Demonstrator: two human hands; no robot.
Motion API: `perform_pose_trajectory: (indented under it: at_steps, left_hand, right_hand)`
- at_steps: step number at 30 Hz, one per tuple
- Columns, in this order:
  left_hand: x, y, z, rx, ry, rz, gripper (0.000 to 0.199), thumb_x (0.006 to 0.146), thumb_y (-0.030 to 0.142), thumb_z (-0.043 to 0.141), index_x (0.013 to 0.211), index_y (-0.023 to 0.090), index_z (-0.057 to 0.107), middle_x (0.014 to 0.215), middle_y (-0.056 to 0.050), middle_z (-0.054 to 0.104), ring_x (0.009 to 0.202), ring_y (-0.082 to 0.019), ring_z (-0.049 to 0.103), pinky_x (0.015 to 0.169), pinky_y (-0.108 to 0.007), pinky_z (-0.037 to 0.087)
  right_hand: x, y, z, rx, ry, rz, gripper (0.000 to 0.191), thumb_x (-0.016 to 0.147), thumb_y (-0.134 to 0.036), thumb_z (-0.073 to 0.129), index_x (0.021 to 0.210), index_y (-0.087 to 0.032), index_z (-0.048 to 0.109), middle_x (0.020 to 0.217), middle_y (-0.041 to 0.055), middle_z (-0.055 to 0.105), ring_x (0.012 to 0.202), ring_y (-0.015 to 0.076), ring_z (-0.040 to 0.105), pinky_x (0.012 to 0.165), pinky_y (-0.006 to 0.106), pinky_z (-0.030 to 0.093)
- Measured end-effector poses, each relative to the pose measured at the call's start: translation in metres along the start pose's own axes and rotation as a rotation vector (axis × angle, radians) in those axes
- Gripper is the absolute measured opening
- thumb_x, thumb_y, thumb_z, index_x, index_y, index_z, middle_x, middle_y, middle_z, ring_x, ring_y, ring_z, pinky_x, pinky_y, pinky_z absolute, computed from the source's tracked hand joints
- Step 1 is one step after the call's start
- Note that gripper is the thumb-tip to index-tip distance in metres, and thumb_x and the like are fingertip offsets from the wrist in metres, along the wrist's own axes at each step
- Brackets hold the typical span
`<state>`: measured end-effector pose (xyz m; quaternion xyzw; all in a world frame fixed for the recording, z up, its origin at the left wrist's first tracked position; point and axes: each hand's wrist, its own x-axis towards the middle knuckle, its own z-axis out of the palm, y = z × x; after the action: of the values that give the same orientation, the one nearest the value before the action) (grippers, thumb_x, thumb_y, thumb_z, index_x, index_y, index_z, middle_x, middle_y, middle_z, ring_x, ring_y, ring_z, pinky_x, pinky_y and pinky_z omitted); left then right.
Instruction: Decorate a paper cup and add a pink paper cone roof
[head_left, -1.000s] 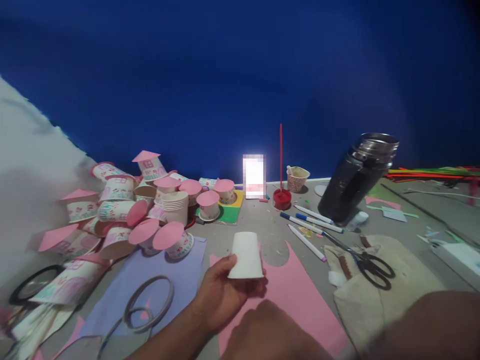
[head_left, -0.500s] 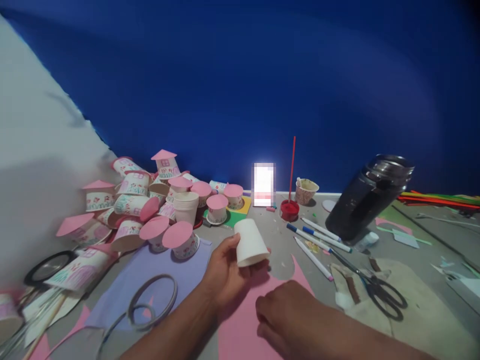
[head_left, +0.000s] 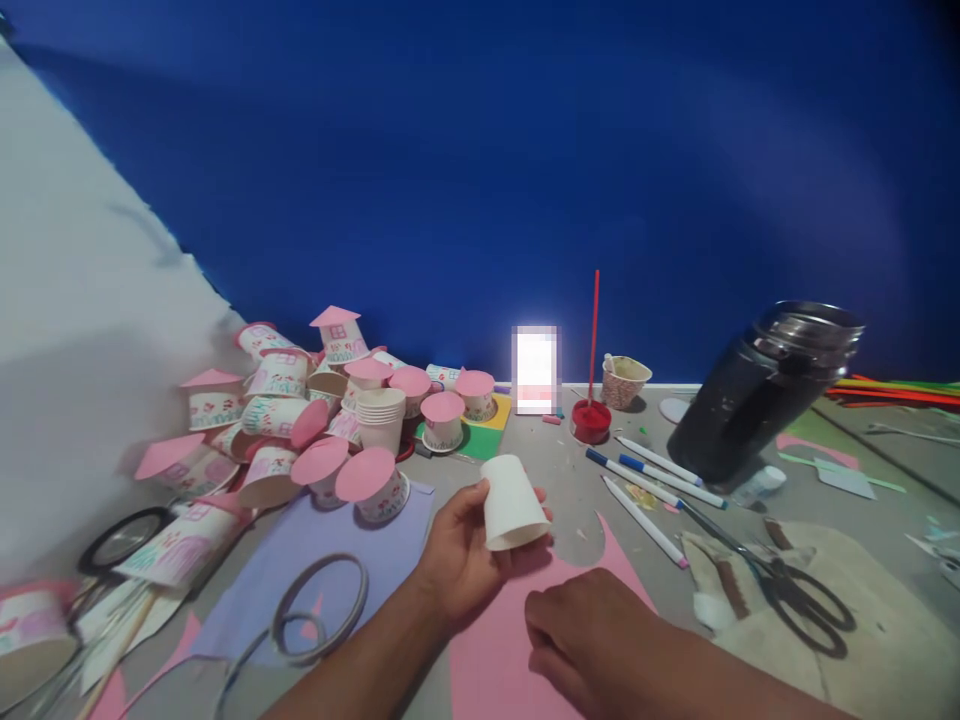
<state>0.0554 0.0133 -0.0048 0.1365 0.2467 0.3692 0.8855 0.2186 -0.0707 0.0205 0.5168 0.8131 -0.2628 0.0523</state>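
My left hand [head_left: 461, 560] holds a plain white paper cup [head_left: 511, 502] upside down and tilted, just above a pink paper sheet [head_left: 517, 640]. My right hand [head_left: 592, 635] rests on that pink sheet with its fingers curled under; whether it holds anything I cannot tell. A round piece is cut out of the pink sheet's far edge, near the cup.
A heap of decorated cups with pink lids [head_left: 300, 420] and a stack of plain cups [head_left: 381, 418] lie at the left. Lilac paper [head_left: 315, 560] carries tape rings [head_left: 319, 610]. Markers [head_left: 645, 478], scissors [head_left: 780, 580], a black flask [head_left: 757, 400] and a red pot [head_left: 591, 420] are to the right.
My right hand has moved in from the bottom edge onto the pink sheet. The cup in my left hand has tilted. The view has shifted a little.
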Motion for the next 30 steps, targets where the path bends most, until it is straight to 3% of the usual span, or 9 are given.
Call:
perform_pose_trajectory:
  at_steps: [6,11,15,20,25,30]
  left_hand:
    - [0.001,-0.002,-0.001,0.022,0.010,0.049,0.052,0.093,0.035,0.067,0.137,0.010,0.058,0.095,-0.013,0.074,0.089,-0.032,0.074,0.088,-0.051,0.058]
    - [0.002,-0.002,-0.001,0.001,0.105,0.049,0.046,0.095,0.034,0.065,0.134,0.011,0.058,0.103,-0.015,0.076,0.093,-0.033,0.075,0.092,-0.055,0.056]
    - [0.000,0.001,0.004,0.001,0.101,-0.005,0.043,0.096,0.040,0.062,0.129,0.011,0.061,0.109,-0.018,0.076,0.091,-0.036,0.075,0.088,-0.060,0.057]
    - [-0.004,0.001,0.007,0.016,0.080,-0.002,0.039,0.097,0.038,0.062,0.128,0.014,0.062,0.090,-0.012,0.075,0.085,-0.030,0.074,0.081,-0.050,0.059]
    - [-0.003,0.000,0.006,0.019,0.115,-0.027,0.040,0.096,0.034,0.063,0.128,0.011,0.061,0.106,-0.017,0.076,0.095,-0.034,0.075,0.090,-0.056,0.057]
    - [-0.004,0.000,0.003,0.023,0.038,-0.017,0.044,0.094,0.034,0.063,0.132,0.013,0.060,0.109,-0.017,0.076,0.098,-0.035,0.075,0.088,-0.056,0.058]
  right_hand:
    - [0.001,0.007,0.007,0.020,0.051,-0.059,0.016,0.097,-0.034,0.060,0.090,-0.021,0.067,0.095,0.0051,0.080,0.086,0.0235,0.073,0.062,0.033,0.024]
    - [0.005,0.006,0.007,0.027,0.023,-0.025,0.015,0.095,-0.035,0.062,0.092,-0.022,0.068,0.096,0.0053,0.081,0.086,0.0249,0.074,0.061,0.032,0.022]
    - [0.006,0.001,-0.001,0.026,-0.051,0.016,0.012,0.095,-0.032,0.064,0.096,-0.023,0.071,0.100,0.0051,0.082,0.091,0.0258,0.075,0.061,0.032,0.024]
    - [0.004,0.004,0.002,0.028,0.033,-0.036,0.017,0.097,-0.036,0.060,0.097,-0.023,0.071,0.099,0.0051,0.081,0.091,0.0257,0.074,0.063,0.032,0.024]
    - [0.003,0.011,0.010,0.031,0.072,-0.083,0.018,0.097,-0.038,0.060,0.095,-0.023,0.069,0.094,0.0041,0.081,0.081,0.0217,0.072,0.061,0.033,0.021]
    - [0.004,0.013,0.010,0.035,0.086,-0.109,0.017,0.098,-0.034,0.059,0.092,-0.021,0.069,0.092,0.0034,0.080,0.078,0.0191,0.070,0.061,0.032,0.022]
